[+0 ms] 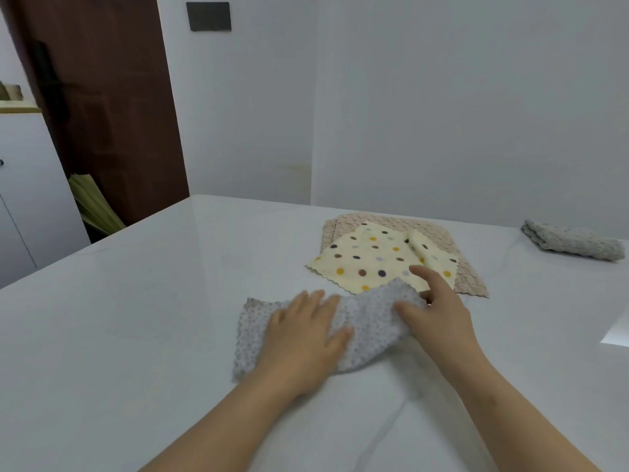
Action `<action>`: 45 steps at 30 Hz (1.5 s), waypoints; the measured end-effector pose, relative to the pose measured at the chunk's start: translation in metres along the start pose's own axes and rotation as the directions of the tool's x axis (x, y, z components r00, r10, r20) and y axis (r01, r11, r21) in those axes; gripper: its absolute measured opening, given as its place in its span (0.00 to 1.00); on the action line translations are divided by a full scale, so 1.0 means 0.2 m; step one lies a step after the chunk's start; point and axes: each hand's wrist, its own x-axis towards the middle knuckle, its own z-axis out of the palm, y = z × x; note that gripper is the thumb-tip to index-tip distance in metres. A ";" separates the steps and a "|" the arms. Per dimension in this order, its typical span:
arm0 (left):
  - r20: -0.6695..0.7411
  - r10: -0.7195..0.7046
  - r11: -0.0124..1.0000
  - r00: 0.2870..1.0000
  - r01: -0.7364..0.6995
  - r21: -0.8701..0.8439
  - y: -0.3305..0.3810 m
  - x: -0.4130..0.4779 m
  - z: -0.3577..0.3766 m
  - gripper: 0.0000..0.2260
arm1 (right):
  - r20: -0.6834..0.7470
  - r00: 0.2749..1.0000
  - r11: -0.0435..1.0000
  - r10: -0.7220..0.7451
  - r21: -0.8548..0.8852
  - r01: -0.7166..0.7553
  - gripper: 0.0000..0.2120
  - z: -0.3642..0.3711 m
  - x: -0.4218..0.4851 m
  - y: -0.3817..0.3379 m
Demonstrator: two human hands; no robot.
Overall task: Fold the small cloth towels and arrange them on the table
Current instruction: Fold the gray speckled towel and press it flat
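Lying crosswise, grey towel [371, 323], left hand [303, 333] pressing flat, right hand [434, 313] pinching its lifted right end

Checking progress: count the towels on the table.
4: grey towel pressed by left hand, pinched by right hand; polka-dot towel behind, on beige towel; folded grey towel far right. Others may hide beneath.

Lit evenly and softly; weak shadows; bright glare patch on table [614, 335] at right; slightly blurred throughout; edges bowed.
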 end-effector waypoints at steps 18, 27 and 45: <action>0.222 -0.280 0.373 0.934 0.319 -0.871 -0.33 -0.04 -0.21 0.07 | 0.088 0.992 0.946 -0.095 0.318 0.062 0.04 0.32 -0.08 -0.23; 0.062 -0.351 0.687 0.934 0.302 -0.661 -0.40 -0.05 -0.19 0.09 | 0.343 0.916 0.940 -0.207 -0.189 0.283 0.05 0.39 -0.10 -0.12; 0.155 -0.242 0.969 0.958 0.228 0.098 -0.29 -0.19 -0.05 0.23 | 0.641 0.755 0.693 -0.134 -0.484 0.534 0.27 0.45 -0.14 -0.11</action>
